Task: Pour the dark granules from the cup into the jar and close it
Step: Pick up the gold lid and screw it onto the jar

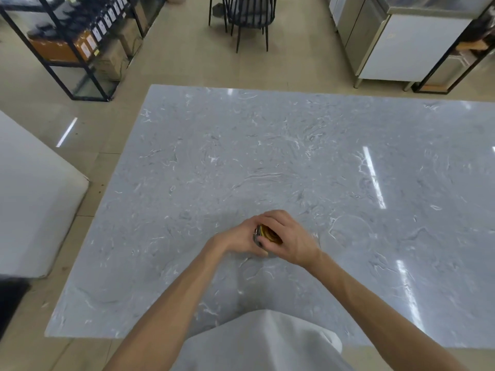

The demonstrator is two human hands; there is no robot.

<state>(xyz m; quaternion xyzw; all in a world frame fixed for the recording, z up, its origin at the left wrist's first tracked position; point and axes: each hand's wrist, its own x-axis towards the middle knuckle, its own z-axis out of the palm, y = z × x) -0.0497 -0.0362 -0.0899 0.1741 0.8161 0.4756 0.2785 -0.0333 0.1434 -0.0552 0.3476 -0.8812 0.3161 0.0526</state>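
A small jar [257,236] stands on the grey marble table [267,156], near its front edge. My two hands hide most of the jar. My left hand [238,238] wraps around the jar's side. My right hand [288,236] lies over its gold lid [269,232], fingers curled around the rim. Only a sliver of the lid and the jar's dark edge shows between the hands. A clear, see-through cup [351,232] stands on the table just right of my right hand, and I cannot tell what is in it.
The table's left edge and front edge are close to my arms. A white counter [34,199] stands to the left across a strip of floor. Black shelving [77,44], a black chair [246,17] and steel cabinets [396,46] stand beyond the table.
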